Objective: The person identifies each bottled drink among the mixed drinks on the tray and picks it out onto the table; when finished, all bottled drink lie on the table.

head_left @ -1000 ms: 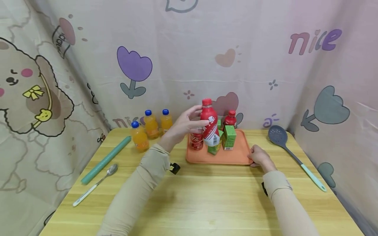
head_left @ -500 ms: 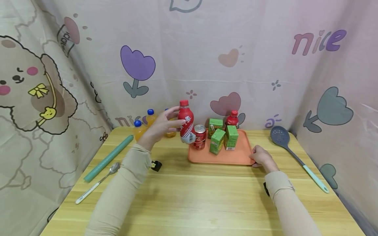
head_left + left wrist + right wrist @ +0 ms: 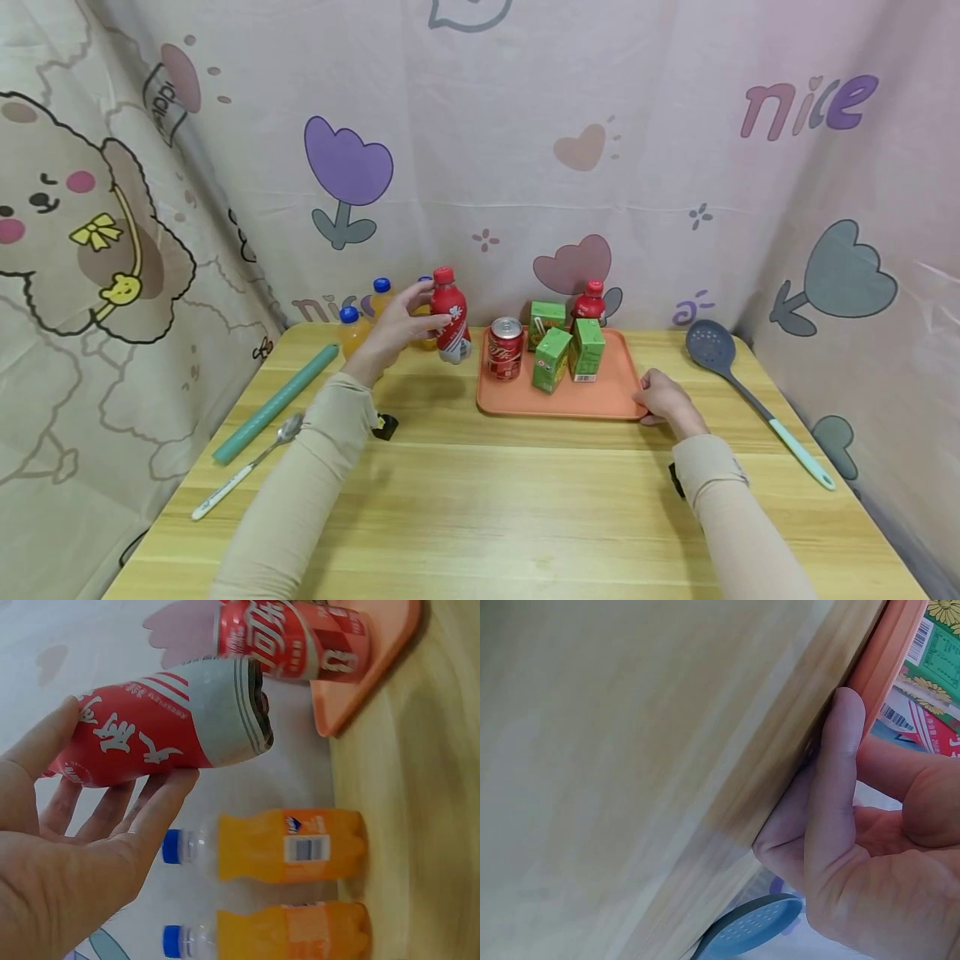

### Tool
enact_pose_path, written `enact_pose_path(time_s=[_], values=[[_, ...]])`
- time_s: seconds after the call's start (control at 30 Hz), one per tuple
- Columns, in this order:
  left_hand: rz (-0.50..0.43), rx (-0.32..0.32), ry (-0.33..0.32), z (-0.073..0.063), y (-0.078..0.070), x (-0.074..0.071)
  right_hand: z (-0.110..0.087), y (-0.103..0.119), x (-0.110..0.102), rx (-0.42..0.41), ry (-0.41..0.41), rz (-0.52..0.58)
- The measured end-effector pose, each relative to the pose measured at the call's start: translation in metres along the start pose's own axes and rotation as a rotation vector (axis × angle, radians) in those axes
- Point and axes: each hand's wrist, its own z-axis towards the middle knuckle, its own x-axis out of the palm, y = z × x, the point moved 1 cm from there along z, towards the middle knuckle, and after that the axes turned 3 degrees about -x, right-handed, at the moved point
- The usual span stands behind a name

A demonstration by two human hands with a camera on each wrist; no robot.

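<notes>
My left hand (image 3: 393, 333) grips a red plastic drink bottle (image 3: 450, 323) by its upper body, between thumb and fingers. In the left wrist view the bottle's pale base (image 3: 229, 716) points away from the palm, just above the table. It is left of an orange tray (image 3: 558, 407), near a red cola can (image 3: 505, 350) standing on that tray. At the tray's front right corner my right hand (image 3: 663, 398) pinches the rim (image 3: 889, 656), thumb and fingers on either side. Several green drink cartons (image 3: 551, 360) stand on the tray, with another red bottle (image 3: 591, 302) behind them.
Bottles of orange drink with blue caps (image 3: 300, 846) stand behind my left hand, partly hidden in the head view. Farther left lie a green tube (image 3: 277, 404) and a white-handled spoon (image 3: 251, 468). A grey slotted skimmer (image 3: 711, 346) lies on the right. A printed curtain (image 3: 465, 150) hangs behind.
My left hand has carried the red bottle leftward off the tray and then lower, uncovering the can and cartons. My right hand stays at the tray's corner.
</notes>
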Motion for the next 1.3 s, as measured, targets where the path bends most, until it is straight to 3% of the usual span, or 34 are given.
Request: enact_pose_path(time_s=[0.43, 1.3], values=[[0.083, 0.052, -0.092, 0.021, 0.033, 0.004, -0.003, 0.002, -0.001, -0.018, -0.003, 0.003], [0.110, 0.091, -0.147, 0.036, 0.061, 0.027, -0.001, 0.002, -0.001, -0.011, 0.005, 0.002]])
